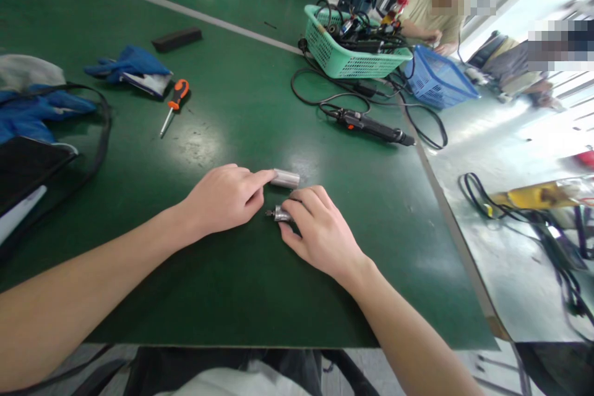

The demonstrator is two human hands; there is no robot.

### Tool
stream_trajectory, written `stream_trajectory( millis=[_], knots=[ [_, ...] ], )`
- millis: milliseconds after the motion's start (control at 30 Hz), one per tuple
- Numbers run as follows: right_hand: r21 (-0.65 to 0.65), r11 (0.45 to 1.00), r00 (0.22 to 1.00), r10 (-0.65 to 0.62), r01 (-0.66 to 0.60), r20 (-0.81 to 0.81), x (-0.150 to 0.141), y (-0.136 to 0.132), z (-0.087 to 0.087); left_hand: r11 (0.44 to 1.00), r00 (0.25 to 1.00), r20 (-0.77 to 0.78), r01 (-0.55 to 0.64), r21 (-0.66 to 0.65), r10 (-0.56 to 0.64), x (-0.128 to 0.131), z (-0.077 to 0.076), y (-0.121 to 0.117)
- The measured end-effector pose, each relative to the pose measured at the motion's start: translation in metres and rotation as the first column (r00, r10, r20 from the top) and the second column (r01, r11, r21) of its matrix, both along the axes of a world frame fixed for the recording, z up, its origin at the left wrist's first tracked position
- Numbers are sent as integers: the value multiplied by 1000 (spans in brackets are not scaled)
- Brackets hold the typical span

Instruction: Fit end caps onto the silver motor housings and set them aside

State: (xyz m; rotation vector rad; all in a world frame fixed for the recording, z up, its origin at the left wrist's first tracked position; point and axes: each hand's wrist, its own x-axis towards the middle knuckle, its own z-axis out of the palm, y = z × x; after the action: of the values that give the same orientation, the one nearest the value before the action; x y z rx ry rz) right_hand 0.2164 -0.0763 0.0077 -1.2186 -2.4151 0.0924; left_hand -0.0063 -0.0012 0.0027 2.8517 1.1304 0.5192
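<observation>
A person's left hand (227,197) rests on a green table (241,284), fingers loosely curled, its index fingertip touching a short silver metal cylinder (285,178) that lies flat on the surface. Just beside it, the right hand (315,229) pinches a smaller metal part with a thin shaft (279,215) between thumb and fingers, low against the table. Farther off lie an orange-handled screwdriver (173,102), blue gloves (130,67), a black electric screwdriver (374,127) with its cable, and a green basket (346,59) of tools
</observation>
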Motion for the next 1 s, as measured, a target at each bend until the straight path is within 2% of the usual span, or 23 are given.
stream_trajectory(
  millis=[100, 233, 400, 733, 1000],
  knots=[
    [-89, 996, 997, 12, -18, -72, -3, 0, -3, 1000, 1000, -1, -4, -19, 4, 1, 1, -1],
    [-145, 989, 989, -15, -7, -150, -6, 2, -7, 999, 1000, -8, -11, -34, 10, 1, 1, -2],
    [-162, 987, 984, -35, 7, -175, -5, 3, -6, 1000, 1000, -1, 20, -24, -20, 0, 2, -3],
    [-187, 982, 984, -71, 40, -165, -1, 5, -5, 972, 975, -28, 216, -90, -219, 0, 4, -6],
    [-181, 983, 983, -72, 40, -171, -1, 5, -4, 967, 969, -44, 239, -92, -243, 0, 1, -4]
  ],
)
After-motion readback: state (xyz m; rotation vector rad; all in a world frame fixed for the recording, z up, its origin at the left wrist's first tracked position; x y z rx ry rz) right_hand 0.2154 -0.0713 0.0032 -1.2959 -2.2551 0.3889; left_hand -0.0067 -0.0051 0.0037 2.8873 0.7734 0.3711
